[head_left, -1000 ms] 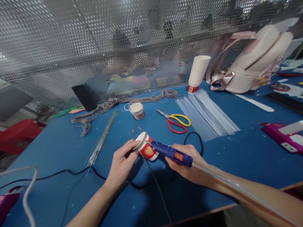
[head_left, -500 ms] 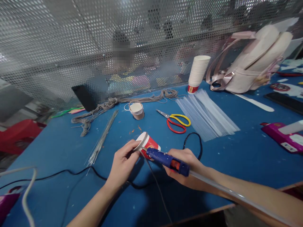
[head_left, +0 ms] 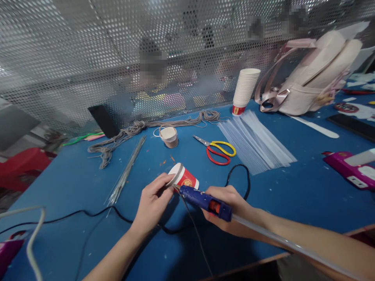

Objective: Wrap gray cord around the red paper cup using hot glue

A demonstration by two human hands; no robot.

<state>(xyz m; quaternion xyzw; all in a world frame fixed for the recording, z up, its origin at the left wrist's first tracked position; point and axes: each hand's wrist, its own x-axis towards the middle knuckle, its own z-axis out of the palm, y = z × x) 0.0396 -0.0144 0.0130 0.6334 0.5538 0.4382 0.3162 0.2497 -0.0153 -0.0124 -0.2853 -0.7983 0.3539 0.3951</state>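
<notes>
My left hand [head_left: 154, 201] pinches the rim of a red and white paper cup [head_left: 190, 180] lying tilted on its side. A grey cord [head_left: 192, 222] runs along the cup near the rim and trails down toward the table's front edge. My right hand [head_left: 227, 203] is wrapped round a blue glue gun [head_left: 199, 198], whose tip is at the cord and cup close to my left fingertips. A long clear glue stick [head_left: 278, 240] sticks out of the gun's back end, over my right forearm.
Beyond the cup are a small cord-wrapped cup [head_left: 170, 137], scissors [head_left: 218, 153], clear sticks [head_left: 258, 144], stacked cups [head_left: 246, 88] and grey cord [head_left: 137, 128]. Wires [head_left: 125, 171] and a phone [head_left: 104, 121] are left; a backpack [head_left: 307, 86] and purple glue gun [head_left: 351, 169] right. A black cable [head_left: 84, 212] crosses the table.
The glue gun has shifted slightly left and down, its tip now lower beside my left fingertips. More of the cup's printed side shows. My left hand has hardly moved.
</notes>
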